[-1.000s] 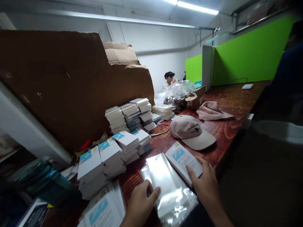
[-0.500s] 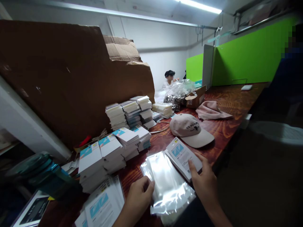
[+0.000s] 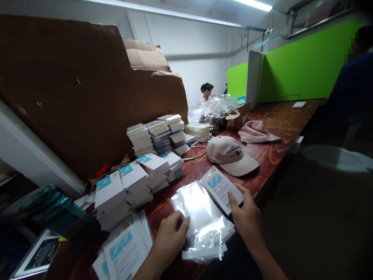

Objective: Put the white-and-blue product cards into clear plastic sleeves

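My left hand (image 3: 169, 240) pinches the near left edge of a stack of clear plastic sleeves (image 3: 199, 216) lying on the wooden table (image 3: 271, 155). My right hand (image 3: 246, 219) rests its fingers on the near end of a small stack of white printed cards with a blue patch (image 3: 220, 187), just right of the sleeves. The thumb and fingers curl around that card stack's edge.
Stacks of the same white cards (image 3: 136, 182) stand to the left, with taller stacks (image 3: 157, 138) behind. A beige cap (image 3: 230, 153) and a pink cloth (image 3: 256, 132) lie beyond. Large cardboard (image 3: 87, 97) leans at left. Another person (image 3: 206, 93) sits far back.
The view has shifted slightly. My left hand has lifted and pulled the sleeves' near edge, leaving them more crumpled. My right hand stays on the card stack.
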Demonstrator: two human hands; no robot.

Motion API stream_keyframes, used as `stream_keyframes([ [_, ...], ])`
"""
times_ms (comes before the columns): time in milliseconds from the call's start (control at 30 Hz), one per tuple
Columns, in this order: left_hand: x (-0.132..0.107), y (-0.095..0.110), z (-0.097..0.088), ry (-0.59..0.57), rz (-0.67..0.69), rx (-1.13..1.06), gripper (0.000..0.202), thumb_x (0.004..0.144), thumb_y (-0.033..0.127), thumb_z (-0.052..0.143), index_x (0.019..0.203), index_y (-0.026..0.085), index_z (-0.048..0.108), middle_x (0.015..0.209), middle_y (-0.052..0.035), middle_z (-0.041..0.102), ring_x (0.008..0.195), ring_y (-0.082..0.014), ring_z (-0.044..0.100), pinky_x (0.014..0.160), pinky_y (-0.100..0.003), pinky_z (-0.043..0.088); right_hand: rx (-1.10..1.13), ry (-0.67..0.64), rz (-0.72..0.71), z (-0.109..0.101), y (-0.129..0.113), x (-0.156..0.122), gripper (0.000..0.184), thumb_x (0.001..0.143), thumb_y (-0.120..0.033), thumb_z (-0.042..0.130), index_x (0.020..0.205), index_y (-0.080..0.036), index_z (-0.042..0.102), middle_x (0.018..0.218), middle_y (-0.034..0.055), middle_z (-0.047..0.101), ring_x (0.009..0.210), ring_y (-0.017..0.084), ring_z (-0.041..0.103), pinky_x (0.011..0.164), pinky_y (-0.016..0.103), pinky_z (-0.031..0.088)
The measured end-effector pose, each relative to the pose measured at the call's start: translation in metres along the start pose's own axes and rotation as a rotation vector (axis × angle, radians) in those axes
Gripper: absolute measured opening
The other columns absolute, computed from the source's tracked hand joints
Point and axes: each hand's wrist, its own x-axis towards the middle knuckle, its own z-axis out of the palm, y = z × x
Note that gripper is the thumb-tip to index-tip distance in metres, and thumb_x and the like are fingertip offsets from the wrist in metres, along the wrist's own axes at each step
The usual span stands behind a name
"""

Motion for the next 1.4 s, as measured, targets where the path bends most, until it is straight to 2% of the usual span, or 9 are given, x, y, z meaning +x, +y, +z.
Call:
stream_keyframes([
  [200, -0.002, 0.0, 0.003, -0.031, -0.059, -0.119, 0.03, 0.078, 0.047, 0.057, 0.067, 0.021, 0.048, 0.049, 0.0039, 0.056, 0.045, -0.0113, 0.053, 0.049, -0.02, 0.038, 0.013, -0.008, -0.009, -0.001, 0.0, -0.001, 0.053, 0.077, -0.051, 0.051, 0.114, -0.015, 0.06, 0.106, 0.015, 0.068, 0.096, 0.033, 0.063, 0.084, 0.045, 0.047],
  [367, -0.005, 0.002, 0.008, -0.039, -0.105, -0.135, 0.038, 0.083, 0.053, 0.046, 0.064, 0.02, 0.047, 0.044, 0.0046, 0.053, 0.035, -0.0071, 0.042, 0.04, -0.018, 0.031, 0.021, 0.002, -0.014, 0.0, 0.001, -0.002, 0.053, 0.077, -0.051, 0.052, 0.114, -0.015, 0.06, 0.105, 0.0153, 0.068, 0.093, 0.032, 0.063, 0.082, 0.045, 0.047],
  [533, -0.005, 0.004, 0.01, -0.099, -0.138, -0.158, 0.039, 0.072, 0.055, 0.061, 0.062, 0.02, 0.046, 0.04, 0.0049, 0.052, 0.032, -0.0061, 0.038, 0.036, -0.017, 0.025, 0.039, 0.008, -0.021, 0.001, 0.0, -0.004, 0.05, 0.078, -0.049, 0.053, 0.114, -0.015, 0.061, 0.106, 0.015, 0.067, 0.095, 0.031, 0.063, 0.081, 0.043, 0.048],
  [700, -0.006, 0.006, 0.01, -0.146, -0.149, -0.169, 0.043, 0.078, 0.059, 0.045, 0.065, 0.019, 0.053, 0.042, 0.001, 0.056, 0.031, -0.0075, 0.038, 0.035, -0.018, 0.024, 0.046, 0.043, -0.018, -0.001, -0.002, -0.006, 0.048, 0.079, -0.048, 0.055, 0.114, -0.015, 0.061, 0.107, 0.0152, 0.067, 0.094, 0.032, 0.063, 0.082, 0.045, 0.047],
  [967, -0.014, 0.014, -0.005, 0.034, 0.088, -0.009, 0.04, 0.082, 0.046, 0.054, 0.053, 0.02, 0.045, 0.049, 0.0031, 0.049, 0.051, -0.0102, 0.048, 0.052, -0.021, 0.03, 0.147, 0.061, -0.02, -0.009, -0.012, -0.012, 0.042, 0.081, -0.046, 0.058, 0.114, -0.019, 0.06, 0.106, 0.0112, 0.069, 0.093, 0.028, 0.065, 0.079, 0.04, 0.051],
  [1067, -0.016, 0.019, -0.008, 0.061, 0.091, -0.098, 0.031, 0.086, 0.047, 0.049, 0.068, 0.021, 0.048, 0.052, 0.0039, 0.054, 0.049, -0.012, 0.052, 0.053, -0.022, 0.036, 0.316, 0.012, 0.035, -0.016, -0.023, -0.018, 0.043, 0.081, -0.046, 0.061, 0.116, -0.021, 0.059, 0.099, 0.0087, 0.07, 0.085, 0.025, 0.067, 0.072, 0.036, 0.053],
  [1167, -0.016, 0.023, -0.013, 0.11, 0.073, -0.314, 0.026, 0.087, 0.047, 0.049, 0.085, 0.022, 0.046, 0.068, 0.0002, 0.067, 0.053, -0.0133, 0.059, 0.055, -0.024, 0.044, 0.522, -0.083, 0.167, -0.027, -0.038, -0.023, 0.049, 0.077, -0.049, 0.066, 0.116, -0.021, 0.059, 0.084, 0.0061, 0.07, 0.071, 0.024, 0.067, 0.061, 0.033, 0.053],
  [1267, -0.015, 0.028, -0.02, 0.184, 0.039, -0.549, 0.027, 0.085, 0.046, 0.054, 0.091, 0.022, 0.044, 0.088, -0.0053, 0.073, 0.065, -0.0151, 0.067, 0.066, -0.029, 0.051, 0.572, -0.324, 0.307, -0.037, -0.051, -0.027, 0.051, 0.071, -0.052, 0.069, 0.111, -0.02, 0.061, 0.068, 0.0021, 0.067, 0.058, 0.02, 0.063, 0.049, 0.027, 0.047],
  [1400, -0.02, 0.037, -0.026, 0.238, 0.022, -0.75, 0.024, 0.081, 0.038, 0.062, 0.094, 0.019, 0.053, 0.097, -0.0074, 0.073, 0.08, -0.0185, 0.07, 0.081, -0.035, 0.053, 0.45, -0.596, 0.279, -0.043, -0.057, -0.03, 0.045, 0.068, -0.054, 0.068, 0.098, -0.02, 0.065, 0.06, -0.001, 0.063, 0.051, 0.015, 0.055, 0.044, 0.022, 0.037],
])
